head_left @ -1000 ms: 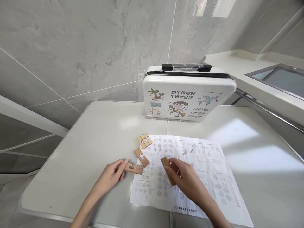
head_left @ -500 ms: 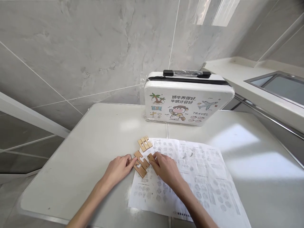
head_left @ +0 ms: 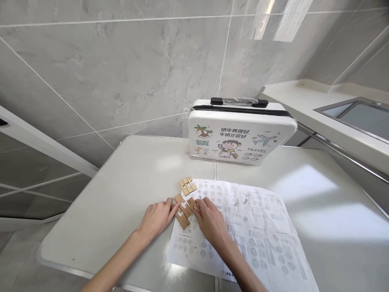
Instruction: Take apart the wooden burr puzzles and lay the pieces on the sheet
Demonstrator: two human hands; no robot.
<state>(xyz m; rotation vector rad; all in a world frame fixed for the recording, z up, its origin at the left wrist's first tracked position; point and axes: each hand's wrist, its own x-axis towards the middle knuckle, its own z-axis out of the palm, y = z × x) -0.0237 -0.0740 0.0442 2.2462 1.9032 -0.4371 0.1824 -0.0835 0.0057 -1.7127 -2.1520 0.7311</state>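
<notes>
Flat wooden puzzle pieces [head_left: 182, 221] with notches lie together at the left edge of a printed paper sheet [head_left: 237, 235]. My left hand [head_left: 158, 218] holds their left side, with the thumb over the wood and the other fingers curled. Between the thumb and fingers of my right hand [head_left: 212, 222] is a notched wooden puzzle piece [head_left: 191, 201] marked with what looks like a 2. It is right beside the group, its left end at or against their edge. Just beyond lies a second group of light wooden pieces [head_left: 185, 190] fitted together.
A white case [head_left: 212, 121] with cartoon prints and a black handle stands at the back of the white table [head_left: 121, 182], partly in clear plastic. Behind it rises a grey tiled wall [head_left: 136, 73]. A counter [head_left: 298, 95] with a sink runs along the right.
My right hand has brought the marked piece left, up to the group under my left hand. My left thumb lies further over the pieces. The whole view has shifted slightly.
</notes>
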